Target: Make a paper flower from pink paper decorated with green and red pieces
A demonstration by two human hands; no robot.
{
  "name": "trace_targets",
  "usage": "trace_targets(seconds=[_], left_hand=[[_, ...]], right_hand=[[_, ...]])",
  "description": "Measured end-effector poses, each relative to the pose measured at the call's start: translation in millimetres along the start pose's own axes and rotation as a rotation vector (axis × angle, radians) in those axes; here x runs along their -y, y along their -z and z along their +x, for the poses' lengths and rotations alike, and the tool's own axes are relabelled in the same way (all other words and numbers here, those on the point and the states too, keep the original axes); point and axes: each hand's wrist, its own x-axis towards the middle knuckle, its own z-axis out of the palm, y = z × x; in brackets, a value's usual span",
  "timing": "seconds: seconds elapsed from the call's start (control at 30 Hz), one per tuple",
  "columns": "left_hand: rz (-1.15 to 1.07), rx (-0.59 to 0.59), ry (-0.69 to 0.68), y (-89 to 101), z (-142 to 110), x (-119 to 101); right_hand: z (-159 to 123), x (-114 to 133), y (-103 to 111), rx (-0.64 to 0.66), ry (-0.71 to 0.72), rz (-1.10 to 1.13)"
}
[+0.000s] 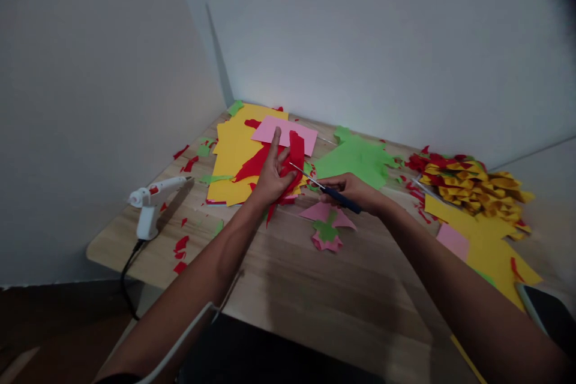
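Note:
My left hand holds a red paper piece upright between its fingers, above a stack of coloured sheets. In my right hand is a pair of scissors with a dark blue handle, seen nearly edge-on. Their thin metal tip touches or lies just in front of the red paper; I cannot tell which. Below my hands lies a pink and green paper flower shape. More red paper rests under my left hand, on yellow sheets and beside a pink sheet.
A white glue gun with a black cord stands at the table's left edge. Green paper lies behind my right hand. On the right are a heap of yellow and red folded pieces, yellow sheets and a dark phone-like object.

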Motion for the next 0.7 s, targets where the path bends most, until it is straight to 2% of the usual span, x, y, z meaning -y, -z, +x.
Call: trace_targets(seconds=[0.13,0.23,0.4,0.57,0.7], left_hand=[[-0.062,0.096,0.068,1.7,-2,-2],[-0.069,0.081,0.097,2.5,-2,-1],[0.047,0.08,0.143,2.9,-2,0],[0.069,0.162,0.173,2.7,-3,-4],[0.068,0.205,0.201,1.9,-5,-5]], right_hand=[[1,-6,3,-0.05,-0.044,-0.001],[0,-9,6,-0.065,-0.045,-0.033],[-4,-9,7,-0.042,-0.051,-0.028],[-9,-7,5,0.024,-0.02,-0.045],[-8,-8,5,-0.003,0.055,-0.098]])
